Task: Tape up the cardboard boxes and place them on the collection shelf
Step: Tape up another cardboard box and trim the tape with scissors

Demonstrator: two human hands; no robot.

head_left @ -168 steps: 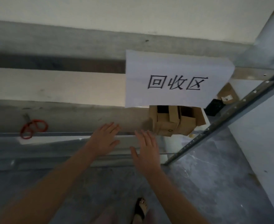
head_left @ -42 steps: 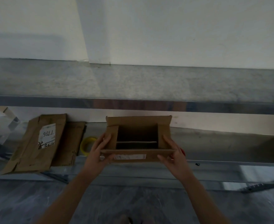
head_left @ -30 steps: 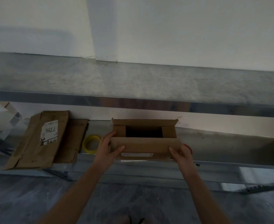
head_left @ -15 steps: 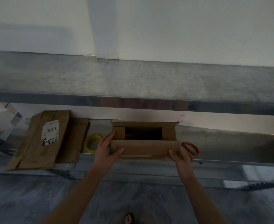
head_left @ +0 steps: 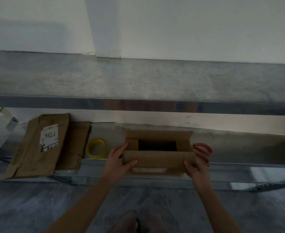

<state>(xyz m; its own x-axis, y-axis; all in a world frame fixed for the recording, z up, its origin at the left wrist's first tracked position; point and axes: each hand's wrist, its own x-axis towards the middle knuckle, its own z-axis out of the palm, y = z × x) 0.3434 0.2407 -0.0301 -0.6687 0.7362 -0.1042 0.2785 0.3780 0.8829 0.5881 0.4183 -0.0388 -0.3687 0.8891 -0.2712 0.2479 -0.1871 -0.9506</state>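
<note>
Forearms rise from the lower frame; left hand (head_left: 120, 161) and right hand (head_left: 195, 169) apparently pinch opposite ends of the box (head_left: 158, 159).

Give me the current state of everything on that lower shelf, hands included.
cardboard box: top open, flaps not closed.
left hand: grips the box's left end.
right hand: grips the box's right end.
yellow tape roll: lying flat, untouched.
red scissors: lying beside the box, blades hidden.
flattened boxes: lying flat, left of the tape.
</note>
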